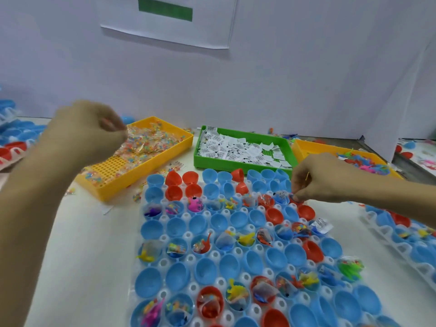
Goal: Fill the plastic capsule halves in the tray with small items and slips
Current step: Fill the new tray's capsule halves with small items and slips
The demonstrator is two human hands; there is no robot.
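A clear plastic tray [238, 252] holds rows of blue and red capsule halves. Some rows hold small toys, bead packets and slips; other rows hold nothing. My left hand [92, 131] hovers over the yellow bin of bead packets [151, 142], its fingers curled and pinching small bead packets; the hand is blurred. My right hand [316, 178] reaches down to the far right end of a filled row, fingertips pinching a small item over a capsule half [295, 199]. A thin yellow piece shows between its fingers.
A green bin of white paper slips [240, 147] stands behind the tray. A yellow bin of small rubbery toys [349, 156] sits at the back right. Another tray of capsule halves [405, 234] lies at the right, more capsules [16, 135] at the far left. A white wall stands behind.
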